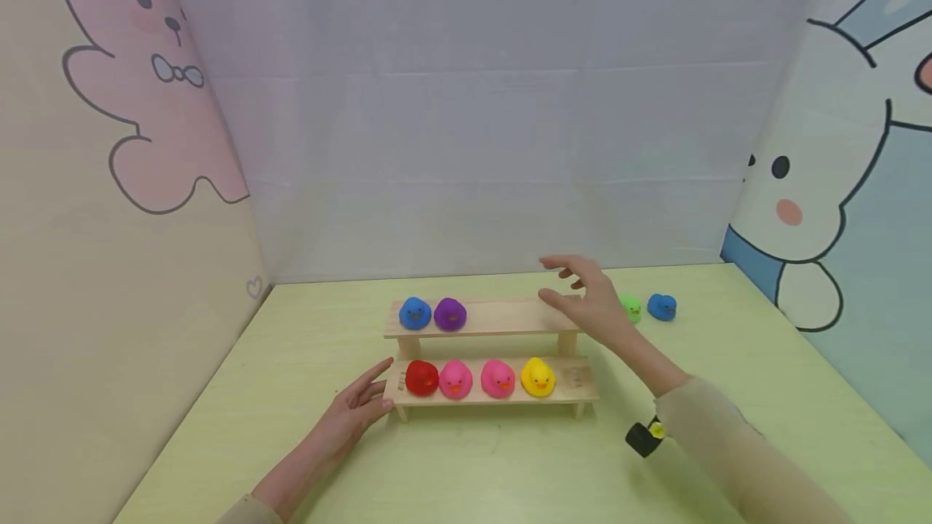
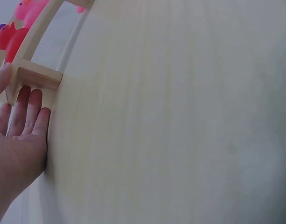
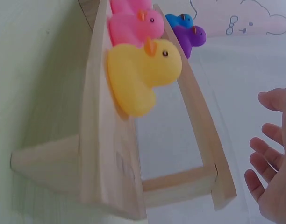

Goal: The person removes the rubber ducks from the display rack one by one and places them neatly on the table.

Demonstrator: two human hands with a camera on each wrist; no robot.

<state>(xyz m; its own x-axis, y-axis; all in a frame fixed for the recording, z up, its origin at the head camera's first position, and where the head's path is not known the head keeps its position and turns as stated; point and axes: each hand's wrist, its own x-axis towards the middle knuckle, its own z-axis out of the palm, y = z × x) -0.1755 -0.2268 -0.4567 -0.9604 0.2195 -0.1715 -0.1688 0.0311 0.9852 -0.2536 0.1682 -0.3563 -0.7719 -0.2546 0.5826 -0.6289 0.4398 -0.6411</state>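
Observation:
A two-tier wooden rack [image 1: 502, 319] carries rubber ducks. On its upper board are a blue duck [image 1: 415, 314] and a purple duck [image 1: 450, 314]. Along the lower board sit a red duck [image 1: 421, 378], two pink ducks [image 1: 455, 380] and a yellow duck [image 1: 538, 378]. My left hand [image 1: 348, 417] touches the left end of the lower board, its fingers fairly straight by the leg. Over the right end of the upper board, my right hand [image 1: 593, 302] hovers with fingers spread and loosely bent, holding nothing; the right wrist view shows it apart from the wood.
Behind my right hand, a green duck [image 1: 631, 309] is partly hidden, with another blue duck [image 1: 662, 307] beside it on the table [image 1: 291, 362]. A small black item [image 1: 644, 440] with a yellow part shows next to my right sleeve. A pale curtain [image 1: 466, 120] stands behind the table.

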